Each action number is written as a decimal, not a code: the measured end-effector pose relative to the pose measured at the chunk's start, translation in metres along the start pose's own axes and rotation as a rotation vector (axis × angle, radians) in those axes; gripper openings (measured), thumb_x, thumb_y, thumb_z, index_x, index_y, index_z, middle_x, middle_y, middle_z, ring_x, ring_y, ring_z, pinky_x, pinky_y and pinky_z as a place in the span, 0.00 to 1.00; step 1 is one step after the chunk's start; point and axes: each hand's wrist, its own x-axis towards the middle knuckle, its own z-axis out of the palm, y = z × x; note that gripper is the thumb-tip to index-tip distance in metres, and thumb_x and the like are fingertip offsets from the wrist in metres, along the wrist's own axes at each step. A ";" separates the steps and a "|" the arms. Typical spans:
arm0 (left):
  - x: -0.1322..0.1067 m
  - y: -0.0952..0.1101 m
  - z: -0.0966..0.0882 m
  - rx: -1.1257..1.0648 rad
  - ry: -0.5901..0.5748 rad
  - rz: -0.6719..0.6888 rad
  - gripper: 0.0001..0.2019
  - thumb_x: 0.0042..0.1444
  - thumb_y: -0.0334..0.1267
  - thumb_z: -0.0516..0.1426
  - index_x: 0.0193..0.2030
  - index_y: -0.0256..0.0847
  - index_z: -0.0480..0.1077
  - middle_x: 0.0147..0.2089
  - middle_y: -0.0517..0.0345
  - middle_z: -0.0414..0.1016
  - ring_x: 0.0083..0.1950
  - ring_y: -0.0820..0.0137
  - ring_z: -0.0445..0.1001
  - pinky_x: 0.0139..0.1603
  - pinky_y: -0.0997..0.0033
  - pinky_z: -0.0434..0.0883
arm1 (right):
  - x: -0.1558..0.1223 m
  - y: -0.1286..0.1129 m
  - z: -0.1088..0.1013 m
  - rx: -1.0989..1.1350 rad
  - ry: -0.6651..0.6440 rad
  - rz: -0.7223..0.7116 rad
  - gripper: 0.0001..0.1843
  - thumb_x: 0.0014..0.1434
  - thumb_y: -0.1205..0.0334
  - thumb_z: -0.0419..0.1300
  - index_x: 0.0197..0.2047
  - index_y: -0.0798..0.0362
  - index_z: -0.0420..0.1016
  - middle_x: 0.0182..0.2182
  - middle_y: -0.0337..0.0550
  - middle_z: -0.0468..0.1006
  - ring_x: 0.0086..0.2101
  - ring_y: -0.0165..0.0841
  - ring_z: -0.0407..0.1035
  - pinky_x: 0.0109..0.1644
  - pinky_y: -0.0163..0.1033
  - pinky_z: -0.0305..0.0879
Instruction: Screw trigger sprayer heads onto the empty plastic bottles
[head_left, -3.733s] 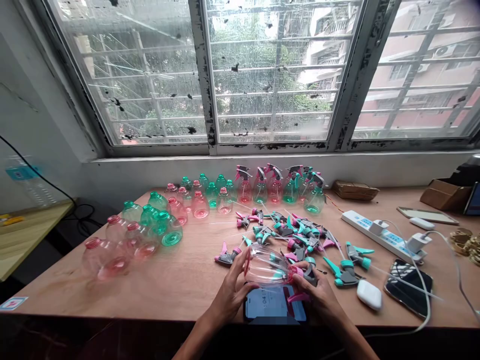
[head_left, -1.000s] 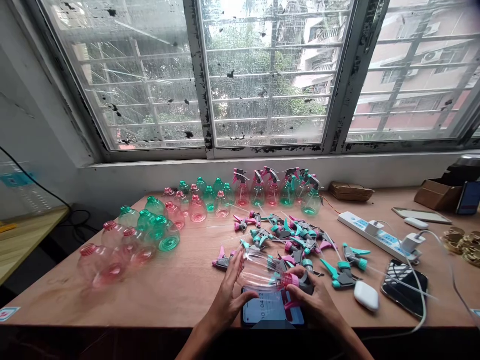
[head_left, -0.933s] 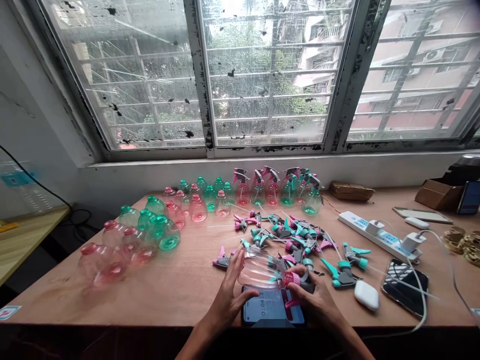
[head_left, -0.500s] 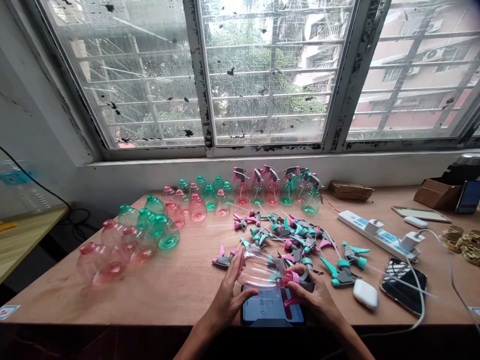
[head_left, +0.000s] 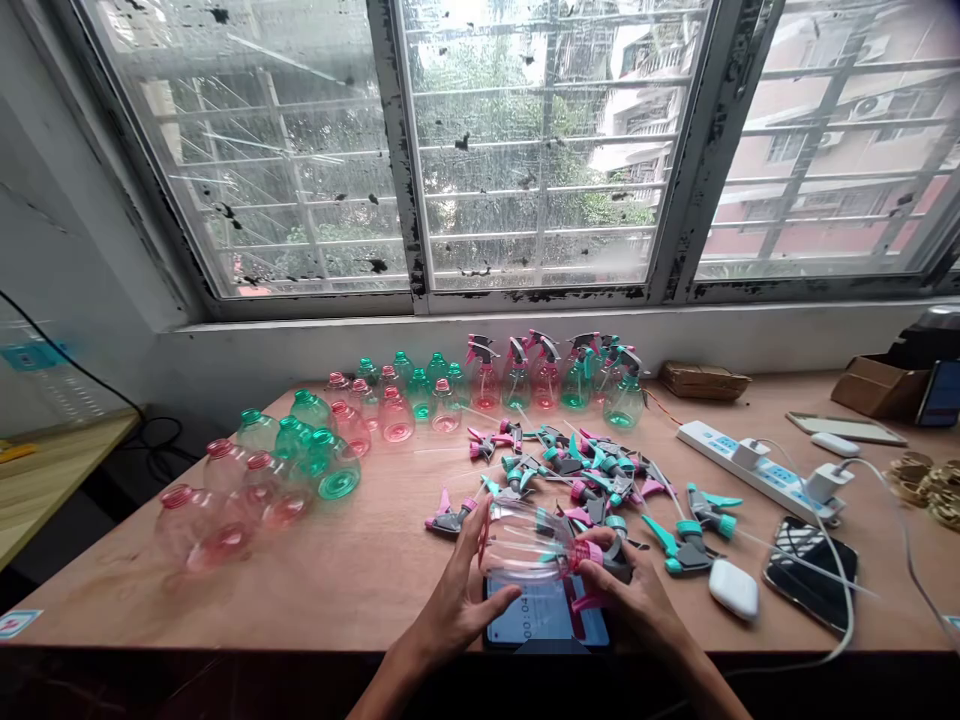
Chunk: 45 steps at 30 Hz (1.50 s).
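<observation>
A clear pink spray bottle (head_left: 525, 545) lies sideways in the air between my two hands, above a phone with a lit timer screen (head_left: 517, 615). My left hand (head_left: 465, 580) cups the bottle's base, fingers along the far side and thumb toward me. At the neck, my right hand (head_left: 619, 575) has its fingers closed on the pink collar of the grey-and-pink spray head (head_left: 592, 550). Just beyond the bottle lies a heap of loose trigger spray heads (head_left: 585, 465) in pink, teal and grey. One pink-and-grey spray head (head_left: 452, 518) rests apart, left of the heap.
Open-necked pink and green bottles (head_left: 330, 465) stand at the left and back. Bottles with spray heads (head_left: 546, 375) line up under the window. On the right are a power strip (head_left: 757, 470), a white earphone case (head_left: 733, 590), a dark phone (head_left: 810, 570) and cables.
The bottle has shifted very slightly, with both hands keeping their places at its base and collar. Nothing else on the table has moved.
</observation>
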 end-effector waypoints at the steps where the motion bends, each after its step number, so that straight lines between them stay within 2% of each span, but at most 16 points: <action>1: 0.000 -0.001 0.000 0.002 0.002 0.004 0.44 0.62 0.44 0.62 0.76 0.53 0.39 0.79 0.52 0.38 0.78 0.51 0.41 0.75 0.45 0.47 | 0.000 0.000 0.001 0.008 0.008 -0.001 0.20 0.52 0.47 0.71 0.40 0.53 0.76 0.25 0.36 0.75 0.24 0.31 0.69 0.26 0.33 0.66; 7: 0.000 -0.003 0.004 -0.145 -0.009 -0.034 0.50 0.59 0.47 0.64 0.76 0.54 0.31 0.79 0.47 0.35 0.78 0.51 0.40 0.75 0.45 0.48 | 0.000 0.001 0.004 -0.009 0.043 -0.006 0.22 0.52 0.45 0.70 0.39 0.54 0.77 0.23 0.36 0.74 0.23 0.32 0.67 0.25 0.35 0.67; 9: 0.001 -0.002 0.005 -0.195 -0.021 -0.037 0.50 0.60 0.48 0.63 0.76 0.54 0.31 0.79 0.46 0.36 0.78 0.52 0.41 0.75 0.46 0.48 | 0.001 0.001 0.003 -0.041 0.061 -0.023 0.21 0.52 0.44 0.70 0.38 0.54 0.77 0.24 0.37 0.74 0.23 0.32 0.67 0.26 0.35 0.65; 12: 0.002 -0.005 0.003 -0.120 -0.028 -0.004 0.46 0.60 0.46 0.63 0.76 0.54 0.38 0.79 0.49 0.37 0.78 0.51 0.41 0.75 0.46 0.49 | 0.001 0.000 0.001 -0.070 0.091 -0.035 0.22 0.52 0.44 0.69 0.38 0.54 0.78 0.24 0.37 0.74 0.23 0.32 0.66 0.26 0.34 0.63; 15: 0.000 -0.009 0.001 0.011 0.016 0.027 0.38 0.64 0.44 0.60 0.75 0.57 0.44 0.79 0.53 0.37 0.78 0.51 0.42 0.74 0.45 0.51 | 0.001 0.001 0.000 -0.088 0.085 -0.040 0.22 0.53 0.43 0.69 0.39 0.54 0.77 0.24 0.37 0.74 0.24 0.33 0.67 0.27 0.35 0.63; 21: 0.000 -0.007 0.001 -0.063 0.002 0.008 0.48 0.58 0.46 0.65 0.76 0.57 0.36 0.79 0.51 0.39 0.78 0.49 0.41 0.75 0.45 0.49 | 0.001 0.002 -0.002 -0.115 0.014 -0.041 0.19 0.56 0.46 0.67 0.40 0.53 0.76 0.26 0.37 0.74 0.25 0.33 0.67 0.29 0.34 0.63; 25: 0.001 -0.008 0.001 -0.035 0.004 0.019 0.43 0.61 0.45 0.63 0.75 0.58 0.42 0.79 0.54 0.38 0.78 0.50 0.41 0.75 0.46 0.50 | 0.001 0.003 -0.003 -0.064 -0.002 -0.014 0.20 0.55 0.46 0.68 0.41 0.53 0.75 0.26 0.36 0.73 0.25 0.32 0.66 0.28 0.34 0.63; 28: 0.000 -0.012 0.001 -0.006 0.010 0.043 0.38 0.65 0.43 0.59 0.74 0.61 0.42 0.79 0.56 0.38 0.78 0.51 0.42 0.74 0.46 0.53 | 0.002 0.004 -0.004 -0.048 0.005 -0.010 0.20 0.55 0.46 0.69 0.41 0.53 0.75 0.26 0.36 0.72 0.25 0.32 0.66 0.28 0.34 0.63; 30: 0.000 -0.014 0.001 -0.007 0.000 0.044 0.39 0.65 0.43 0.59 0.75 0.62 0.40 0.79 0.56 0.39 0.78 0.52 0.43 0.74 0.45 0.52 | 0.003 0.005 -0.004 -0.022 0.004 0.004 0.21 0.55 0.46 0.69 0.42 0.53 0.75 0.27 0.36 0.72 0.26 0.32 0.66 0.29 0.35 0.64; 34: 0.000 -0.013 0.002 -0.074 -0.029 0.018 0.49 0.59 0.48 0.64 0.76 0.58 0.34 0.79 0.50 0.40 0.77 0.49 0.45 0.75 0.44 0.50 | 0.004 0.006 -0.003 0.006 0.013 0.010 0.21 0.55 0.46 0.69 0.42 0.54 0.75 0.27 0.36 0.72 0.26 0.31 0.66 0.29 0.34 0.64; 39: 0.002 -0.015 0.001 0.015 0.014 0.029 0.43 0.60 0.48 0.63 0.75 0.57 0.43 0.79 0.52 0.39 0.77 0.48 0.42 0.74 0.43 0.53 | 0.002 0.007 -0.003 -0.003 -0.004 0.002 0.21 0.55 0.46 0.69 0.42 0.53 0.75 0.28 0.36 0.72 0.27 0.32 0.67 0.29 0.35 0.65; 42: 0.001 -0.017 0.001 0.082 0.033 0.052 0.36 0.66 0.45 0.57 0.75 0.59 0.43 0.79 0.54 0.41 0.78 0.51 0.43 0.74 0.44 0.51 | 0.001 0.007 -0.003 -0.008 -0.005 -0.011 0.20 0.55 0.47 0.69 0.42 0.54 0.75 0.28 0.37 0.72 0.27 0.32 0.66 0.30 0.34 0.65; 43: 0.001 -0.018 0.001 0.082 0.031 0.053 0.36 0.66 0.45 0.57 0.75 0.59 0.43 0.79 0.54 0.41 0.78 0.52 0.44 0.75 0.44 0.51 | 0.001 0.006 -0.002 -0.006 -0.010 -0.013 0.19 0.56 0.48 0.69 0.41 0.54 0.75 0.29 0.37 0.73 0.28 0.32 0.66 0.30 0.34 0.66; 45: 0.001 -0.018 0.001 0.046 0.022 0.046 0.42 0.63 0.46 0.61 0.75 0.59 0.39 0.79 0.53 0.41 0.77 0.51 0.44 0.75 0.45 0.51 | 0.001 0.006 -0.002 -0.004 -0.014 -0.012 0.18 0.56 0.48 0.69 0.41 0.54 0.75 0.30 0.37 0.73 0.28 0.32 0.67 0.30 0.34 0.66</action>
